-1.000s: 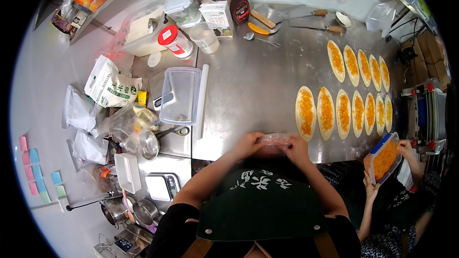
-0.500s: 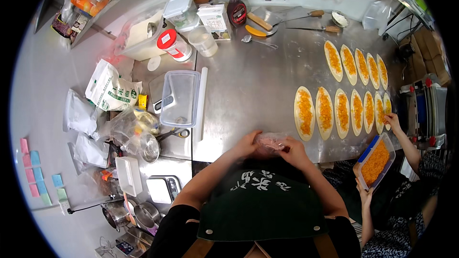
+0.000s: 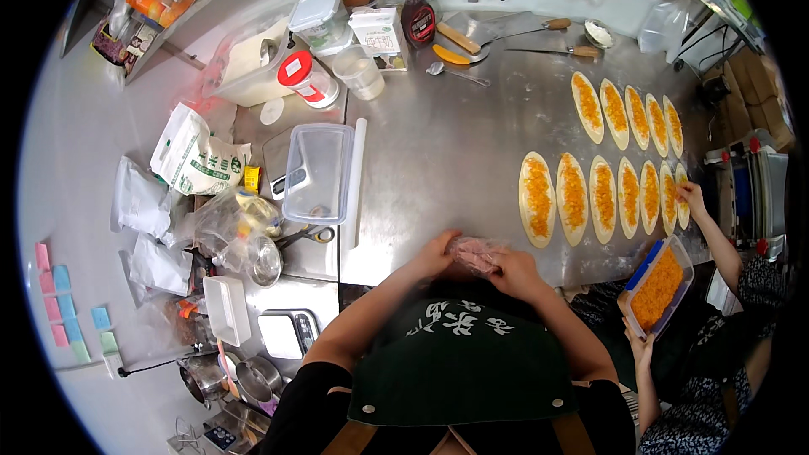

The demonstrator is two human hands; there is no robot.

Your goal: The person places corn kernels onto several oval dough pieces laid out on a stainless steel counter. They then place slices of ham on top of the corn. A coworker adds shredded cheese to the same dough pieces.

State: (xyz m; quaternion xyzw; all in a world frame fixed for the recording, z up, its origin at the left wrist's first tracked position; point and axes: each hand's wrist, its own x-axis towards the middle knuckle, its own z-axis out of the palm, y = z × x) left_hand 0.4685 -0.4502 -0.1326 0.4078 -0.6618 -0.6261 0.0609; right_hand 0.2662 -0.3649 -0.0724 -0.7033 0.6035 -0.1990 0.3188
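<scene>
Close in front of my apron, at the near edge of the steel table [image 3: 430, 185], is a clear plastic bag [image 3: 474, 254] with something pinkish inside, perhaps sliced meat. My left hand [image 3: 437, 254] is closed on one side of the bag. On its other side my right hand [image 3: 516, 272] pinches the plastic. To the right, oval pieces of dough [image 3: 537, 200] topped with orange shreds lie in two rows. A co-worker's hand [image 3: 691, 200] touches the rightmost pieces of the near row. The co-worker's other hand [image 3: 642, 344] supports a container [image 3: 657, 285] of orange shreds.
Left of me lie a clear plastic lid or box [image 3: 318, 174], a white rolling pin [image 3: 356, 184], scissors [image 3: 312, 236] and a kitchen scale [image 3: 286, 334]. Along the back stand a syrup bottle [image 3: 417, 18], a red-lidded jar [image 3: 307, 80], a spoon [image 3: 455, 73] and knives [image 3: 556, 51].
The bag has turned slightly in my hands and shows more of its pink contents. My right hand has shifted a little lower. The co-worker's container has tilted and moved slightly.
</scene>
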